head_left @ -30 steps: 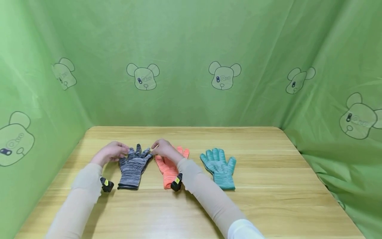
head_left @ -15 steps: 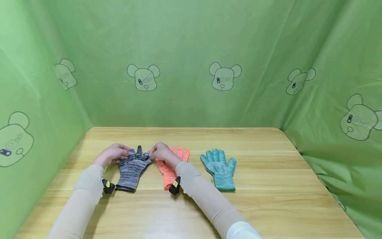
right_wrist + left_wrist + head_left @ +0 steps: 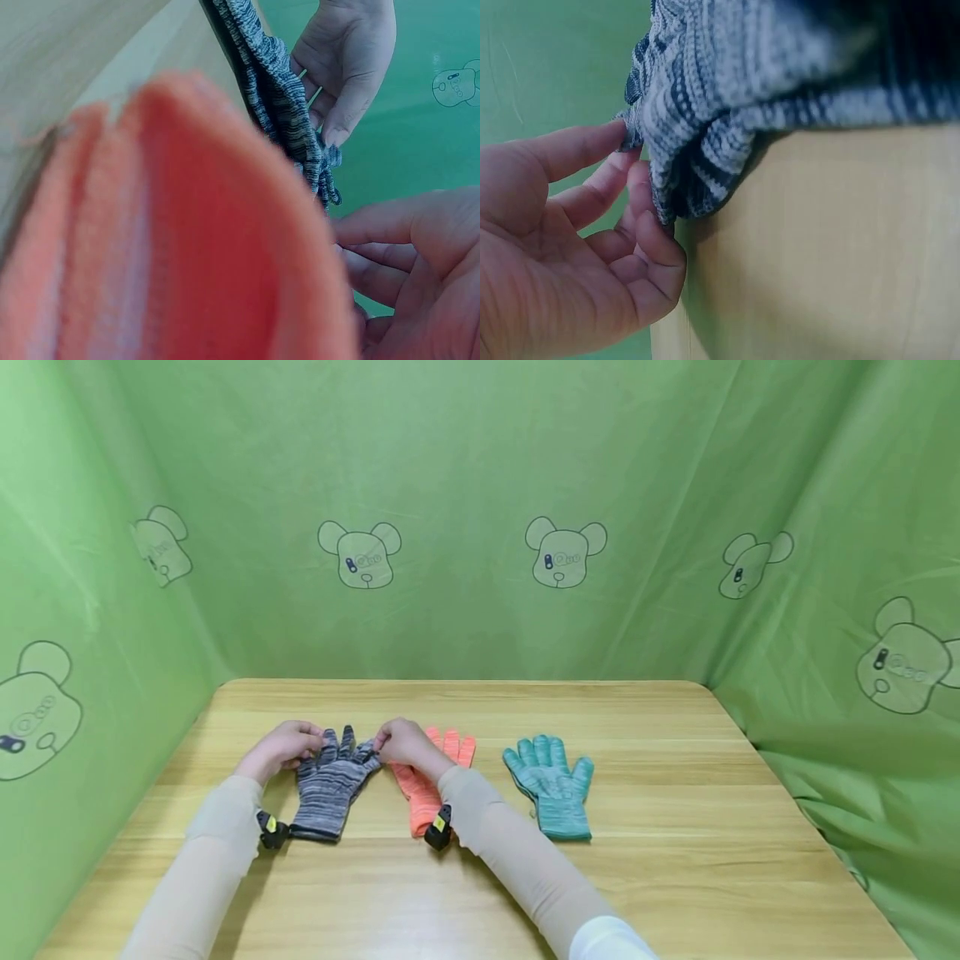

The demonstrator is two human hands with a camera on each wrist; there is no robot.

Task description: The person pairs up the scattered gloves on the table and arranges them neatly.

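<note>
A grey-and-black striped knit glove (image 3: 327, 793) lies on the left part of the table, cuff toward the person. My left hand (image 3: 285, 747) pinches its left-side fingertips between thumb and fingers; the left wrist view shows the thumb on the knit (image 3: 705, 90) edge. On the glove's other side, my right hand (image 3: 408, 747) pinches the tip of its rightmost finger. Under the right wrist lies an orange glove (image 3: 422, 792), partly covered by that hand and forearm. Its blurred cuff (image 3: 202, 225) fills much of the right wrist view.
To the right a teal glove (image 3: 558, 789) lies flat, fingers pointing away. All the gloves rest on a wooden table (image 3: 675, 827). Green cloth (image 3: 465, 610) printed with bear heads encloses the back and sides.
My right hand has taken hold of the grey glove's rightmost finger. The grey glove's cuff has shifted slightly left and toward the person. The other gloves stay where they were.
</note>
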